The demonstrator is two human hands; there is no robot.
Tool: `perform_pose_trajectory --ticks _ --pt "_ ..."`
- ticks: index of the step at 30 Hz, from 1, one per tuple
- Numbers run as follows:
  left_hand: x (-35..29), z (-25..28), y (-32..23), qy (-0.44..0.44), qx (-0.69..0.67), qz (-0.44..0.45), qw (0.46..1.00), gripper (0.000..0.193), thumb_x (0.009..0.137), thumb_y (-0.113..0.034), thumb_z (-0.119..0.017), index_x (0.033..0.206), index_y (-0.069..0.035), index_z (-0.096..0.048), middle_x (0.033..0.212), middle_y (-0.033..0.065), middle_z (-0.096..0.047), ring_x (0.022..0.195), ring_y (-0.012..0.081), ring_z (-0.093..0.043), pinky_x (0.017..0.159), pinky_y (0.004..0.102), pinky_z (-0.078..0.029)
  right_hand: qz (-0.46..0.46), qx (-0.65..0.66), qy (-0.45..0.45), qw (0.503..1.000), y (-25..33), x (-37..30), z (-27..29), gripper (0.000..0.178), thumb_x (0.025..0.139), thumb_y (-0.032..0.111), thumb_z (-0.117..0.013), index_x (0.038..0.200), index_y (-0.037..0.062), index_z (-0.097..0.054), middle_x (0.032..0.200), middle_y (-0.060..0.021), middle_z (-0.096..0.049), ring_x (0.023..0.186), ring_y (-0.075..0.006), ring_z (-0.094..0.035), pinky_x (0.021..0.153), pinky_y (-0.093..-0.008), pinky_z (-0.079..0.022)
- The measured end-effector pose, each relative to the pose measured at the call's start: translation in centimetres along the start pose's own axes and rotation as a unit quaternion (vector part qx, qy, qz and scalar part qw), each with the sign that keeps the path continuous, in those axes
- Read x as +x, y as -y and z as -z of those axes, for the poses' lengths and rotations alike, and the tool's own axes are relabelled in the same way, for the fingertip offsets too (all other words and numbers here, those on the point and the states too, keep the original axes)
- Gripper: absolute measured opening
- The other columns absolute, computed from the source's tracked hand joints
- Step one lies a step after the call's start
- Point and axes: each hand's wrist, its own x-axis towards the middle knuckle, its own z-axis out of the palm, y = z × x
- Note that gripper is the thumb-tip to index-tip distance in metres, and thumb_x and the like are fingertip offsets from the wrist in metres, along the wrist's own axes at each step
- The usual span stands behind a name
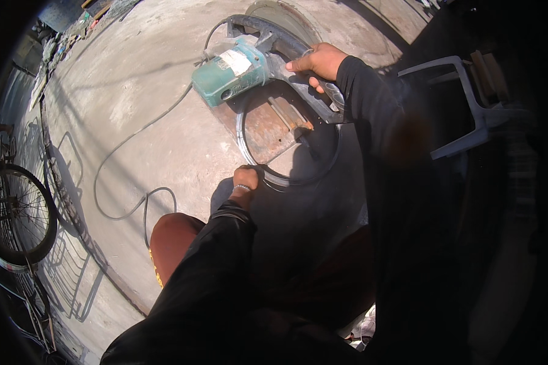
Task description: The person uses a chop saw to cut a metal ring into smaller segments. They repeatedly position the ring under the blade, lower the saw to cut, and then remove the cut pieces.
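Observation:
A cut-off saw [232, 73] with a teal motor housing and dark handle stands on the concrete ahead of me. My right hand [323, 64] is closed round its dark grip at the right end. Under the saw lies its rusty base plate [259, 135], with a metal clamp bar [284, 111] on it. A coil of thin silvery wire [280, 180] loops over the base. My left hand [245, 177] is closed in a fist on the coil's near left edge. Shadow and the saw body hide the blade area and part of the coil.
A dark power cable [112, 152] snakes over the concrete floor [134, 100] left of the saw. At the far left stands a bicycle wheel [19, 213] with a metal rack. A pale plastic chair [466, 100] is at the right. Rubble lines the upper left edge.

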Motion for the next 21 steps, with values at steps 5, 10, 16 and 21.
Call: perform_pose_trajectory --ticks 5,10,16,21 --pt "0.1 -1.6 1.1 -0.047 -0.199 0.099 0.974 0.033 0.081 -0.019 -0.051 0.098 0.000 -0.072 0.104 0.0246 -0.068 0.101 0.0397 -0.065 0.091 0.0405 -0.050 0.021 0.006 0.008 1.000 -0.2 1.0 -0.4 0.041 0.082 0.037 -0.076 0.087 -0.0039 -0.069 0.058 -0.0090 -0.059 0.041 -0.0151 -0.054 0.044 -0.0297 -0.048" --pt "0.0 -0.1 0.1 -0.009 -0.148 0.097 0.984 0.031 0.081 -0.018 -0.052 0.097 0.000 -0.072 0.103 0.0242 -0.069 0.100 0.0393 -0.065 0.089 0.0410 -0.051 0.026 0.063 -0.006 0.998 -0.8 1.1 -0.4 0.042 0.081 0.026 -0.079 0.094 -0.0087 -0.060 0.066 -0.0116 -0.061 0.040 -0.0152 -0.051 0.038 -0.0303 -0.043" --pt "0.8 -2.1 1.3 -0.008 -0.082 0.048 0.995 0.029 0.081 -0.016 -0.051 0.094 0.000 -0.071 0.103 0.0234 -0.069 0.099 0.0388 -0.065 0.088 0.0404 -0.052 0.041 0.080 -0.001 0.996 -1.1 1.3 -0.4 0.044 0.079 0.027 -0.080 0.091 -0.0091 -0.058 0.059 -0.0116 -0.059 0.040 -0.0169 -0.052 0.041 -0.0310 -0.046" --pt "0.2 -1.2 0.2 -0.030 -0.153 0.103 0.982 0.029 0.081 -0.016 -0.051 0.095 0.000 -0.071 0.104 0.0217 -0.069 0.101 0.0380 -0.065 0.089 0.0395 -0.051 0.006 0.093 0.005 0.996 -0.6 0.6 -0.4 0.043 0.080 0.021 -0.079 0.101 -0.0077 -0.056 0.074 -0.0109 -0.061 0.043 -0.0130 -0.050 0.037 -0.0306 -0.043"
